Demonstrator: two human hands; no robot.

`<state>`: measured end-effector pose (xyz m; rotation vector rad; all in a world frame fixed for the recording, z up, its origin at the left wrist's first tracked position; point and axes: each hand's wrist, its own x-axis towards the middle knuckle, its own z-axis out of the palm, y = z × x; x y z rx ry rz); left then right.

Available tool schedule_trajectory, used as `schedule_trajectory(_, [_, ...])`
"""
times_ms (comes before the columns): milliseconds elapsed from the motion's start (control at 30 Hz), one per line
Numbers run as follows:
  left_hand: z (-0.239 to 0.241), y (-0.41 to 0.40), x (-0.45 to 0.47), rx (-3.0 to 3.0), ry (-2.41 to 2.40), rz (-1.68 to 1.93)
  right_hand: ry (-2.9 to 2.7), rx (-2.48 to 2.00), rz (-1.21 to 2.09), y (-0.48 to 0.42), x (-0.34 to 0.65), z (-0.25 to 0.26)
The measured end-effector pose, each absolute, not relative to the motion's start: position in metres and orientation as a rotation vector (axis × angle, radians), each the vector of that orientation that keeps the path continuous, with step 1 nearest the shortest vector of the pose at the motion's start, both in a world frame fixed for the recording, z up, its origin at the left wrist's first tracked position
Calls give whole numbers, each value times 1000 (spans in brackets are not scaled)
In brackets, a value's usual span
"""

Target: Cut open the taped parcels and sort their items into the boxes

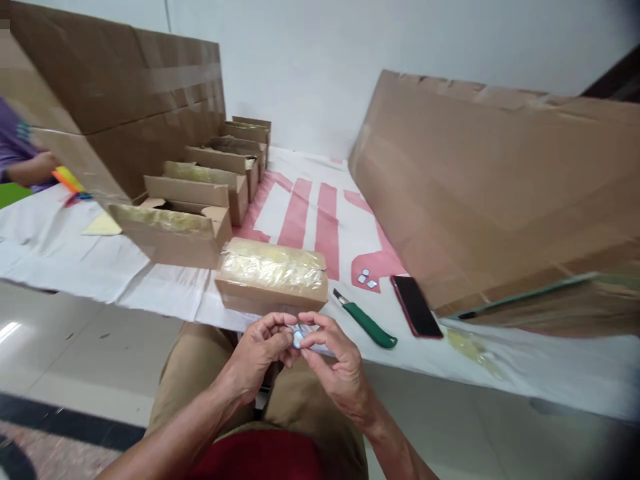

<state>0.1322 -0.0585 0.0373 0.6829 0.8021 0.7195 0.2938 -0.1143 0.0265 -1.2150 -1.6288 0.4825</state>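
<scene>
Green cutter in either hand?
No, the green cutter lies on the cloth, while the left hand and right hand pinch a small bluish-white item.

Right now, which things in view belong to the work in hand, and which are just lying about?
Likely part of the work:
small blue-white piece, pinched between left grip and right grip
taped box, just beyond
small pale pieces
green cutter, untouched

Probably just lying about:
phone
yellow sheet

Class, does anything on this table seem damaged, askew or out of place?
The large cardboard on the right looks odd: its top edge is ragged. Yellowish tape on the closed box is wrinkled rather than smooth.
</scene>
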Motion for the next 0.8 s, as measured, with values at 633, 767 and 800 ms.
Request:
schedule_trajectory(633, [-48,-105,134,1007,1048,688,-1577,-1964,-179,-48,516,-39])
schedule_trajectory(767, [-58,-115,132,1015,1044,629,-1758,-2057,-132,-46,516,-50])
schedule_trajectory(800, [-60,-115,132,1022,1037,608,-1802,-2075,-120,-47,515,-50])
